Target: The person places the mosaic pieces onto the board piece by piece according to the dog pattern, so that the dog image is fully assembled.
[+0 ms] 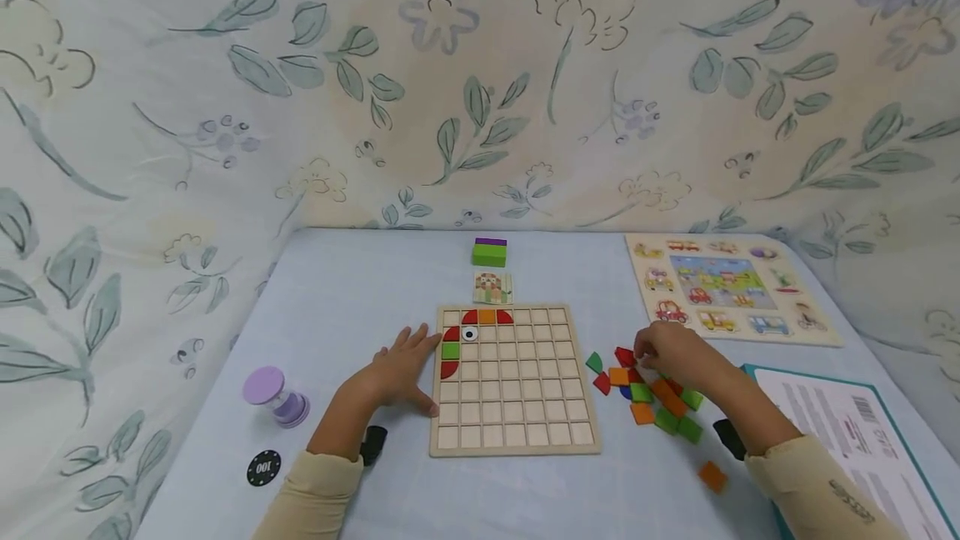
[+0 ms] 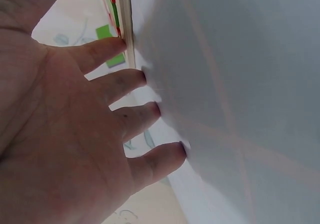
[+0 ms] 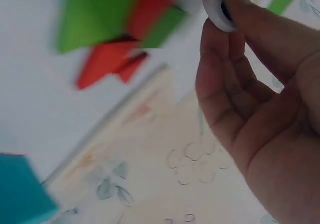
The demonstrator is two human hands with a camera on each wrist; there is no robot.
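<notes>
My left hand (image 1: 399,369) rests with spread fingers at the left edge of a wooden grid board (image 1: 517,394); in the left wrist view its fingertips touch the tablecloth. Red quarter-round tiles, an orange square and a green square (image 1: 450,350) lie in the board's upper left cells, with a round eye piece (image 1: 469,333) among them. Over the pile of coloured tiles (image 1: 666,397) to the right, my right hand (image 1: 678,354) pinches a second white-rimmed eye piece (image 3: 215,10) between thumb and fingers. The head view hides that piece behind the hand.
Beyond the board lie a small picture card (image 1: 492,287) and a green and purple block (image 1: 490,252). A vehicle puzzle (image 1: 727,282) and a teal-edged printed sheet (image 1: 855,432) are at right. A purple sand timer (image 1: 276,396) and black chip (image 1: 264,467) stand left. One orange tile (image 1: 712,477) lies apart.
</notes>
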